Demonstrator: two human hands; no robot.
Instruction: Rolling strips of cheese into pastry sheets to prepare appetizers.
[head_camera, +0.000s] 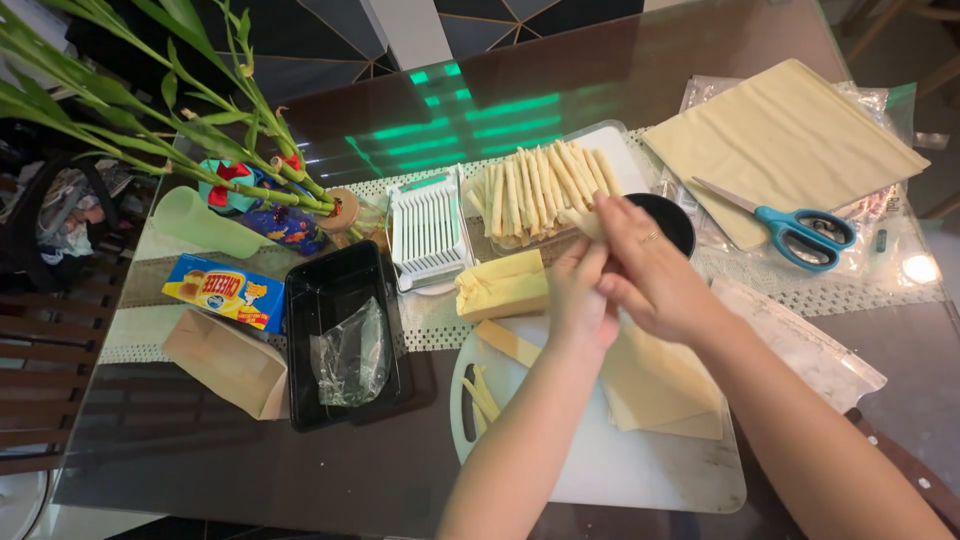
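While both my hands, left (580, 300) and right (650, 270), clamp their grip on one roll (585, 222) above the board (620, 470), many finished rolls (540, 190) fill the tray (628, 150); I judge wrappers (660, 385), cheese strips (482, 395) and sheets (780, 135) remain unrolled.

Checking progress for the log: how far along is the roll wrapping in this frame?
Done: a heap of finished rolls fills the clear tray. In hand: left hand and right hand pinch one roll above the white board. Left: cheese block, cut cheese sticks, wrapper stack.
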